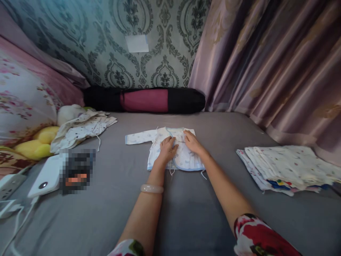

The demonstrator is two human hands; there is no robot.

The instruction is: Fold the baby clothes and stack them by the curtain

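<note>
A small white baby shirt [157, 156] with pale blue trim and thin ties lies on the grey bed sheet [197, 220]. Its left-side sleeve stretches out flat, while the other sleeve does not show and seems folded in or under. My left hand [168, 149] rests on the middle of the shirt, fingers extended. On the shirt's right part lies my right hand [192, 142], its fingers out flat near the shoulder. Both palms face down, and neither hand grips the cloth as far as I can see.
Folded white printed clothes [287, 165] are stacked at the right. To the left lie a spotted white garment [82, 128], yellow plush toys [39, 142], a white power bank [48, 176], a blurred-out object and a power strip [12, 185]. A black and maroon bag [144, 100] lines the wall.
</note>
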